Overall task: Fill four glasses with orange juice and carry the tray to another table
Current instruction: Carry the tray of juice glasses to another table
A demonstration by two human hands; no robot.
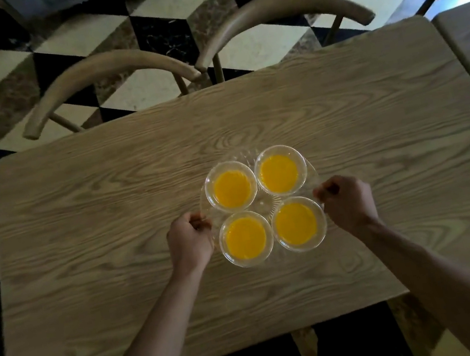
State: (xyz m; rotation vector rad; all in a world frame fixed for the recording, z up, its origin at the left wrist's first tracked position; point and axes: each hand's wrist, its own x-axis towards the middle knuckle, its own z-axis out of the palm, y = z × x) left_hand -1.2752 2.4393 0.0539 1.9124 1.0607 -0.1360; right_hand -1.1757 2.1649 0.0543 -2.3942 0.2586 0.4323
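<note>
Juice fills all four glasses (263, 205), which stand two by two on the clear tray (313, 172) near the middle of your desk (112, 228). Your left hand (189, 240) curls its fingers round the tray's left rim; your right hand (346, 201) pinches the right rim. Two chairs (106, 72) stand at the far edge.

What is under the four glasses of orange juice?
A clear glass tray sits under the four glasses, on the wooden table. The left hand and right hand grip its edges. The glasses cover most of it.
</note>
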